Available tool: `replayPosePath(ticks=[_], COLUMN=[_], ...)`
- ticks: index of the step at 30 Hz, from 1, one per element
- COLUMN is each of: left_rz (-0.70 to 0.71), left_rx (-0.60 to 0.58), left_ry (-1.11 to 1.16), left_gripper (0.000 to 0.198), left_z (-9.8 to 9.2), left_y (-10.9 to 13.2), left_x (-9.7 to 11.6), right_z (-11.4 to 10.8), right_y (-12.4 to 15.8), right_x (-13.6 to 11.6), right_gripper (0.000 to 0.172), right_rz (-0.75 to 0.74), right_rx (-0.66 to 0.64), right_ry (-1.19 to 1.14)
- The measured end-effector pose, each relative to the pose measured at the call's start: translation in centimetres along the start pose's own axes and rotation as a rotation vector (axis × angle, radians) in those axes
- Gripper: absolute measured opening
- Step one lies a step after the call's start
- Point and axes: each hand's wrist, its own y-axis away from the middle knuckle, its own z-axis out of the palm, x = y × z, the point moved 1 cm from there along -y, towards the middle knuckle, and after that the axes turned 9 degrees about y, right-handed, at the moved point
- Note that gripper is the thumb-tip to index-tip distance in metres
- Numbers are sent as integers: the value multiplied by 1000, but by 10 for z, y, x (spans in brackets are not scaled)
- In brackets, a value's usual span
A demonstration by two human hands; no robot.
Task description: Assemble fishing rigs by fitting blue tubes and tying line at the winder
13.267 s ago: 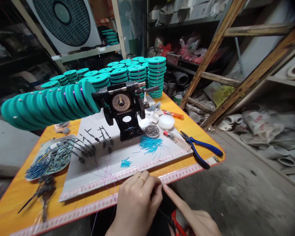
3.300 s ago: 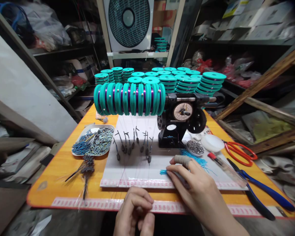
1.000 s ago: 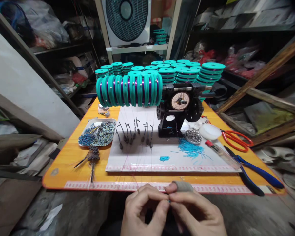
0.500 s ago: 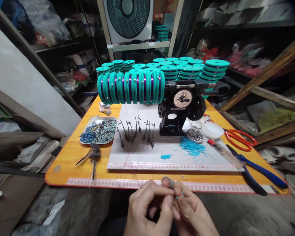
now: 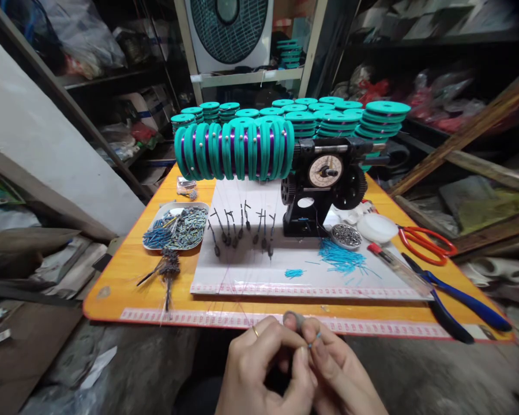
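Note:
Both hands meet in front of the table's near edge, fingertips close together. My left hand (image 5: 263, 369), with a ring on one finger, is closed in a pinch; what lies in it is too small to make out. Between thumb and finger, my right hand (image 5: 341, 369) pinches a short thin blue tube (image 5: 318, 335), partly hidden by the fingers. A grey cover (image 5: 300, 320) wraps a fingertip there. Fine lines run down from a row of teal spools (image 5: 233, 150) toward the hands. Small dark weighted pieces (image 5: 257, 237) lie on the white board (image 5: 233, 276).
A black winding machine (image 5: 324, 184) holds the spool row, with stacked teal spools (image 5: 387, 118) behind. Loose blue tubes (image 5: 343, 256), a dish of metal bits (image 5: 346, 235), orange-handled scissors (image 5: 428, 245), blue pliers (image 5: 467, 300) and a tray of small parts (image 5: 177, 225) lie around.
The blue tube in my right fingers has turned to a more upright slant. My hands stay together, fingers shifting slightly. The whole view has moved a little.

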Motion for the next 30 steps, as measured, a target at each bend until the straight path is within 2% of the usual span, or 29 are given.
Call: replayPosePath(ticks=[4,9,14,24,30], left_rz=[-31,-47,-48,-45,-29], left_rx=[-11,-28,-35,-48,-157], left_ry=[39,37,63,74,-31], left_gripper=[12,11,11,13,13], left_z=[0,-1,-2,-3,-10], left_y=[0,0,2,0,-1], left_x=[1,0,-1,0,1], right_z=[-5,-16,-21,-24,-25], right_y=[-2,-6,-7,-9,-8], right_x=[1,5,7,7,3], right_gripper=[14,8,9,8,8], right_rz=[-4,-31,-44,-101,-116], right_rx=[-25,-173,-241,-261,-295], right_ry=[44,63,87,195,261])
